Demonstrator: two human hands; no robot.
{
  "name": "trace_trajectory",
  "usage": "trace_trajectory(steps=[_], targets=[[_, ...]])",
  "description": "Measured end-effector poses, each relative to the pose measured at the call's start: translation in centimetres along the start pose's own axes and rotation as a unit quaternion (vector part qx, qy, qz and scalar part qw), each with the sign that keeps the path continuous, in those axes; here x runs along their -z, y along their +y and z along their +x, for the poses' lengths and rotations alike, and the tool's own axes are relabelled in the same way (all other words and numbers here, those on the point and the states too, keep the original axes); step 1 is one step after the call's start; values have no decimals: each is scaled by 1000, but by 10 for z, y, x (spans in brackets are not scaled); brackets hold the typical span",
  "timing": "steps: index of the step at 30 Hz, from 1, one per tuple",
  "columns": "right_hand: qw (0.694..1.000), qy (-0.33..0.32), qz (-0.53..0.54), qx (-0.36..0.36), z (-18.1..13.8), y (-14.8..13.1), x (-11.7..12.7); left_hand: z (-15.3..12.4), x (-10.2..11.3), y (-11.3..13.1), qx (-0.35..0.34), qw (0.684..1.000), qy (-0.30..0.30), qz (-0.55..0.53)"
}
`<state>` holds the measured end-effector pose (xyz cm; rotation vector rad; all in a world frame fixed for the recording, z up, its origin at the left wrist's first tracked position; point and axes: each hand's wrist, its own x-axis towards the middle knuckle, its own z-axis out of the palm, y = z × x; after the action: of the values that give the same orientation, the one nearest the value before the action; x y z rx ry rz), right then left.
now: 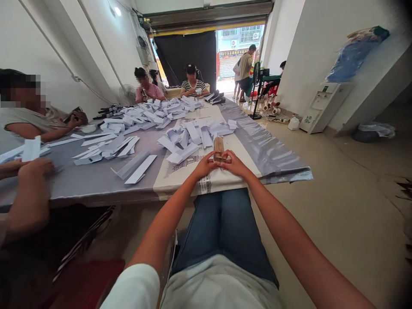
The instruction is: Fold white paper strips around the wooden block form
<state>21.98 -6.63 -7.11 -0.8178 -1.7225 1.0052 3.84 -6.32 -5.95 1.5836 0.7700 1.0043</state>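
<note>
Both my hands meet at the near edge of the long table [96,180]. My left hand [206,165] and my right hand [234,163] have their fingers curled round the near end of a small brown wooden block [219,148] that stands on the table's pale printed sheet [193,171]. A heap of folded white paper pieces [193,137] lies just beyond the block.
More white paper pieces [151,113] cover the far table. Several people sit along the left side and far end; a co-worker's hand [34,167] is at near left. A standing fan [256,94] and a white appliance [322,107] stand at right.
</note>
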Motion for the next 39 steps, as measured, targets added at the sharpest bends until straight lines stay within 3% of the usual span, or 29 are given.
trace_trajectory(steps=[7,25,39], targets=[[1000,4,-30,-3,-1,-3,-1,-1,-2,0,-14,1000,-18,-16],[998,-2,-63,13,-2,2,3,-4,-7,4,7,999,2,-38],[999,-16,-46,-8,-5,1,6,-5,-9,8,32,998,5,-46]])
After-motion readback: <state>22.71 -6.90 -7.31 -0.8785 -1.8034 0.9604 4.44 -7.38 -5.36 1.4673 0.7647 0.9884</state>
